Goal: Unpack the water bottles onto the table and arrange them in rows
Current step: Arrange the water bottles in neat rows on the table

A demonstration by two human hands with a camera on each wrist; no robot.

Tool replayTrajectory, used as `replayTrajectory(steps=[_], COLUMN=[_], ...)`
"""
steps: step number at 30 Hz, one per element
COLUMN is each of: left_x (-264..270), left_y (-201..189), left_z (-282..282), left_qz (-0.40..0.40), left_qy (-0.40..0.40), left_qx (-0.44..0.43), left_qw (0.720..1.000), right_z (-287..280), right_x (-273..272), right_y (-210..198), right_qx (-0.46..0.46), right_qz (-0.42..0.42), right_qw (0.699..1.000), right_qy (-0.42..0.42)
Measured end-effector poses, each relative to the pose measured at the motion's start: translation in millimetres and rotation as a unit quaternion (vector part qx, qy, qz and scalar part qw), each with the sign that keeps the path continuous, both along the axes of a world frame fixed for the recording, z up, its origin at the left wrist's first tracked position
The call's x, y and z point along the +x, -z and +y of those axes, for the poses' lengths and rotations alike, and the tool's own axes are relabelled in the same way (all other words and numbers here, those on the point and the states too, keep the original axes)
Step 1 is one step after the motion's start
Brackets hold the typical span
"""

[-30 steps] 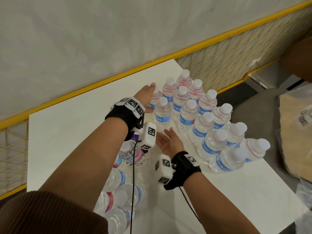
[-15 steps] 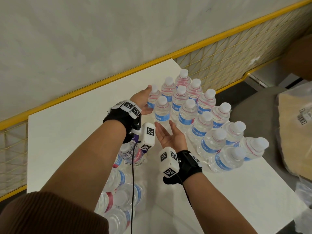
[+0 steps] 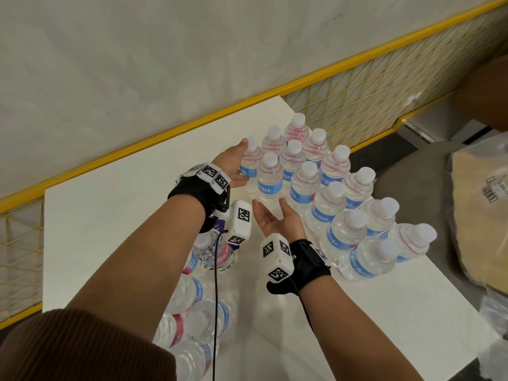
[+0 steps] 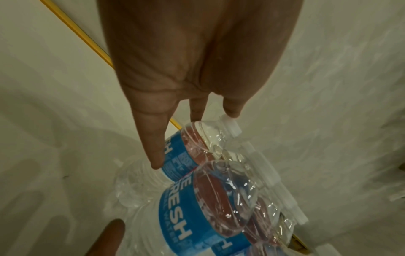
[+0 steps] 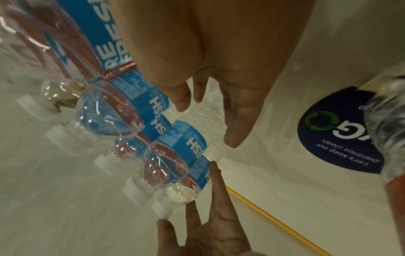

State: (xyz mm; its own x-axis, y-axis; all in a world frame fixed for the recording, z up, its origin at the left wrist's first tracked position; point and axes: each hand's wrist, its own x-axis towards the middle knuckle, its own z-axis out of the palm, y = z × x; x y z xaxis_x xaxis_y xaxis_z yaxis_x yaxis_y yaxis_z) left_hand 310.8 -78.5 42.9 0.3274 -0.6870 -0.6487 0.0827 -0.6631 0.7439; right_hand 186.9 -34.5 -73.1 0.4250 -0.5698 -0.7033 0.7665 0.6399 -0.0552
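Several clear water bottles with blue labels and white caps stand upright in rows (image 3: 324, 193) on the right part of the white table (image 3: 110, 215). My left hand (image 3: 232, 165) lies flat, fingers straight, against the left side of the far-left bottle (image 3: 250, 158); the left wrist view shows its fingertips (image 4: 156, 161) touching that bottle's label (image 4: 181, 155). My right hand (image 3: 275, 220) is open, palm up, just in front of the nearest bottle of the second row (image 3: 270, 182), holding nothing. In the right wrist view its straight fingers (image 5: 236, 128) hover beside the bottles.
More bottles (image 3: 203, 320) lie bunched near the front left, partly hidden under my left arm. A yellow wire fence (image 3: 384, 78) runs behind the table. A plastic-wrapped cardboard box (image 3: 481, 202) sits past the table's right edge. A blue sticker (image 5: 337, 131) is on the tabletop.
My right hand has moved forward toward the front of the bottle block. My left hand has slid slightly back along the far-left bottle. The bottles stand as before.
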Motion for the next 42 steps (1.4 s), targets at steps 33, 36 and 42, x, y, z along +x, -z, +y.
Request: replayTrajectory(steps=[33,36,42], left_x=[-8.7,-12.1,-16.2], left_y=[-11.0,-18.8,-51.7], left_z=[14.7,32.2,80.1], left_qz=[-0.133,-0.173,-0.242], left_qy=[0.104,0.15,0.203], left_qx=[-0.034,-0.02,-0.015], left_qw=[0.985,0.973,0.949], right_z=[13.5,32.0,80.1], right_x=[-24.6,-31.1,-35.2], right_y=[-25.2,-33.1,-52.4], right_qx=[-0.228,-0.275,-0.383], right_qz=[0.167,0.206,0.286], right_qw=[0.941,0.909,0.805], right_qy=[-0.186,-0.237,-0.352])
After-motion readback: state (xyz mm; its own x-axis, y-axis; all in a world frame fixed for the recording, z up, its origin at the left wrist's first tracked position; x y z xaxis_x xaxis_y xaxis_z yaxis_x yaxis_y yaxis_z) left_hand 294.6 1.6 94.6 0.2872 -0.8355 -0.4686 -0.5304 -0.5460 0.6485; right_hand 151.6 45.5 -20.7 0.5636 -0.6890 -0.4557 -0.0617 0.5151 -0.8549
